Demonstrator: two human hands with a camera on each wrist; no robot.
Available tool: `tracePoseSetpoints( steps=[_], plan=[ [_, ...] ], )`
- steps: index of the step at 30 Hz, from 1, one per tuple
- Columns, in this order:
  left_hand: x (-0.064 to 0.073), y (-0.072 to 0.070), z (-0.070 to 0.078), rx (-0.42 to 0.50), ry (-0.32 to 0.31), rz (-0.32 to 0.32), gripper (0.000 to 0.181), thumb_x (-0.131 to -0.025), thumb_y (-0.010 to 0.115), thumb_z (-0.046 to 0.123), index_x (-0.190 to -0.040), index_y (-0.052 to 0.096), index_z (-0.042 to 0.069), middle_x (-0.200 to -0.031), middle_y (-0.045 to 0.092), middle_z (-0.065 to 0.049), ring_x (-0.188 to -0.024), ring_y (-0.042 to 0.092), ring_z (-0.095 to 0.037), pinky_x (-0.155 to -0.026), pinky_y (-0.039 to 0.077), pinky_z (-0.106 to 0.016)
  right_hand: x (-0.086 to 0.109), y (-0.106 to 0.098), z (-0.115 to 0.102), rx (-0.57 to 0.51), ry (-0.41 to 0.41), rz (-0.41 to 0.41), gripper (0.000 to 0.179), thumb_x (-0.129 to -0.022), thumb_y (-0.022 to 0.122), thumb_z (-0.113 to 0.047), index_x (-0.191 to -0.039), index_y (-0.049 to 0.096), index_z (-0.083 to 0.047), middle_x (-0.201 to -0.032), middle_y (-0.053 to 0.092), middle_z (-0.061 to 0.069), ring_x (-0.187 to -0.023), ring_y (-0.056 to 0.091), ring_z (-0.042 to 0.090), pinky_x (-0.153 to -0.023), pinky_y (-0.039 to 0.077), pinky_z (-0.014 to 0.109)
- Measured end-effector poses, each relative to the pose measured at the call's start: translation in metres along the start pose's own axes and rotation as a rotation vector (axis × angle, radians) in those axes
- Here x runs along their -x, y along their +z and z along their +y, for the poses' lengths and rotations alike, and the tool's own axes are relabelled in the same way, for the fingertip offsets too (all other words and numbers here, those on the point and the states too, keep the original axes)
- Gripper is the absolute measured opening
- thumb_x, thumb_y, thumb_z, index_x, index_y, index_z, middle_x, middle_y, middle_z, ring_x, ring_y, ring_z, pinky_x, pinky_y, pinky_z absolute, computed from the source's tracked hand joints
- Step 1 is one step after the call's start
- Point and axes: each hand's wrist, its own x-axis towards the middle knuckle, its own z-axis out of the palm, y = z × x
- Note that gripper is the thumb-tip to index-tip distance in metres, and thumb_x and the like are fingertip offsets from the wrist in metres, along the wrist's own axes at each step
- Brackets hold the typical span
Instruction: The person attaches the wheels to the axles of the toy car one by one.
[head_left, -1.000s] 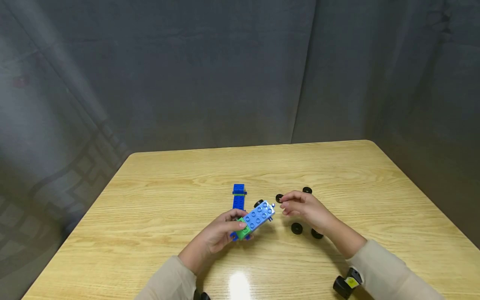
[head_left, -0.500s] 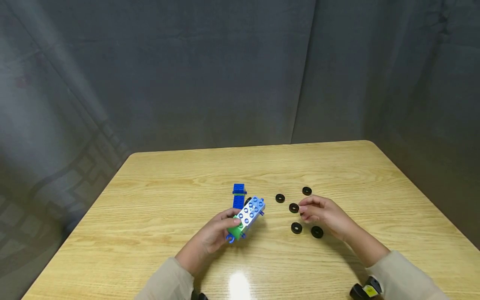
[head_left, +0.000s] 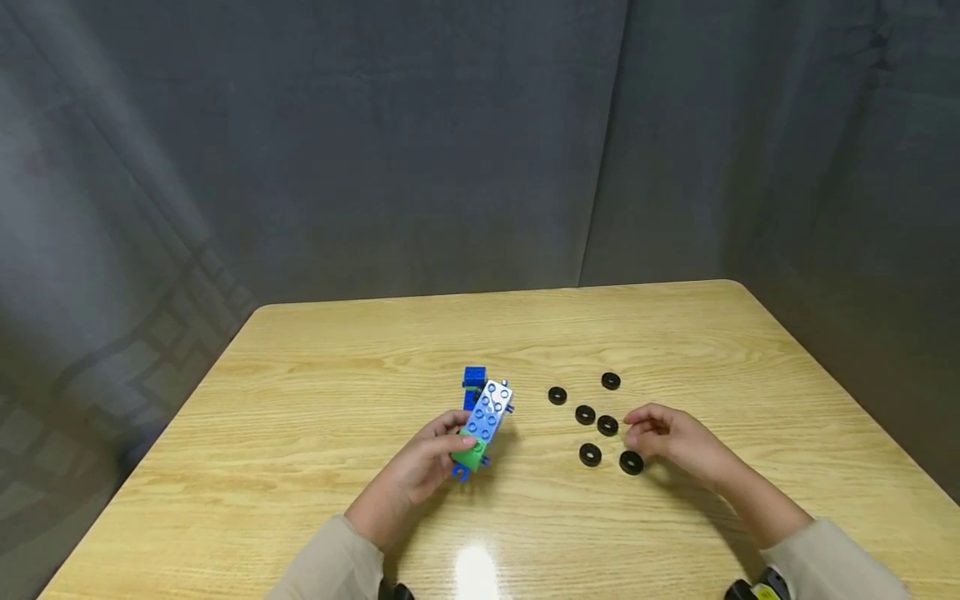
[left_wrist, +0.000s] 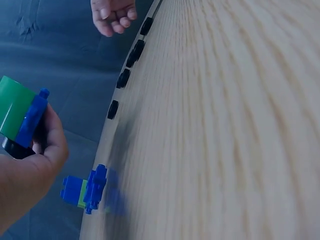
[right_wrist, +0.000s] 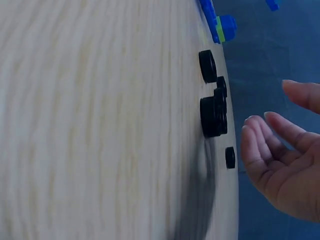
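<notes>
A dark grey fabric curtain [head_left: 420, 150] hangs behind and around a light wood-grain table [head_left: 300, 367] with rounded far corners. A person's two arms reach in from the near edge in beige sleeves [head_left: 322, 562], a black device [head_left: 768, 586] at the right wrist.

The left hand [head_left: 420, 467] grips a blue and green plastic brick vehicle [head_left: 487, 408], thumb on top near its green end, holding it tilted above the table, left of centre. The vehicle has round studs on top, a blue hook at its near end and a black wheel partly hidden at its far left side.

The right hand [head_left: 678, 437] hovers with fingers loosely bent, holding nothing.

Beyond the vehicle, partly covered by it, a smaller dark blue brick piece [head_left: 475, 377] with a thin green layer rests on the table.

Smallest are six round black wheels [head_left: 590, 454] with centre holes, lying loosely scattered between the hands, the nearest just beside the right hand.
</notes>
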Motion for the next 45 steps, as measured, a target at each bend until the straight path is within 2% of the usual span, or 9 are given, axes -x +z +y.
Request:
tracePoseSetpoints(
  steps=[7, 17, 23, 32, 37, 45],
  plan=[
    [0.001, -0.001, 0.003, 0.009, 0.000, 0.001, 0.037, -0.077, 0.049, 0.002, -0.111, 0.035, -0.001, -0.094, 0.048, -0.006, -0.079, 0.055, -0.016, -0.065, 0.044, -0.022, 0.001, -0.001, 0.006, 0.143, 0.010, -0.050, 0.043, -0.074, 0.064, -0.008, -0.108, 0.046, 0.011, -0.092, 0.051, 0.012, -0.082, 0.048, 0.020, -0.067, 0.044, 0.026],
    [0.001, -0.002, 0.005, 0.054, 0.016, 0.018, 0.048, -0.077, 0.050, -0.002, -0.120, 0.028, -0.007, -0.099, 0.047, -0.009, -0.082, 0.055, -0.019, -0.069, 0.044, -0.026, 0.001, 0.004, 0.011, 0.236, -0.007, -0.113, 0.046, -0.068, 0.070, -0.011, -0.104, 0.050, 0.008, -0.090, 0.051, 0.008, -0.082, 0.047, 0.021, -0.070, 0.041, 0.031],
    [0.001, -0.003, 0.007, 0.026, 0.030, 0.060, 0.053, -0.077, 0.049, -0.003, -0.124, 0.025, -0.007, -0.101, 0.047, -0.009, -0.081, 0.055, -0.018, -0.064, 0.044, -0.024, -0.002, 0.008, 0.010, 0.355, -0.027, -0.099, 0.037, -0.067, 0.070, -0.006, -0.099, 0.055, 0.004, -0.087, 0.052, 0.005, -0.078, 0.047, 0.018, -0.065, 0.042, 0.030],
    [0.001, -0.003, 0.007, 0.051, 0.018, 0.064, 0.064, -0.078, 0.050, -0.003, -0.132, 0.016, 0.000, -0.104, 0.045, -0.007, -0.079, 0.055, -0.015, -0.062, 0.043, -0.024, -0.004, 0.012, 0.009, 0.484, -0.073, -0.093, 0.027, -0.064, 0.069, 0.002, -0.088, 0.057, -0.003, -0.080, 0.049, 0.001, -0.074, 0.047, 0.016, -0.061, 0.042, 0.028],
    [0.001, -0.002, 0.008, 0.070, 0.013, 0.090, 0.072, -0.078, 0.050, -0.004, -0.136, 0.010, 0.006, -0.103, 0.044, -0.007, -0.079, 0.054, -0.015, -0.065, 0.042, -0.025, -0.005, 0.013, 0.008, 0.511, -0.103, -0.094, 0.024, -0.064, 0.069, 0.002, -0.083, 0.056, -0.006, -0.077, 0.047, 0.000, -0.072, 0.046, 0.015, -0.059, 0.040, 0.027],
    [0.002, -0.003, 0.008, 0.071, 0.021, 0.086, 0.075, -0.078, 0.049, -0.006, -0.139, 0.008, 0.012, -0.103, 0.046, -0.007, -0.082, 0.056, -0.019, -0.067, 0.044, -0.028, -0.005, 0.015, 0.006, 0.504, -0.093, -0.007, 0.024, -0.067, 0.068, -0.001, -0.088, 0.058, -0.005, -0.078, 0.049, 0.001, -0.071, 0.044, 0.014, -0.059, 0.039, 0.027]
  ],
)
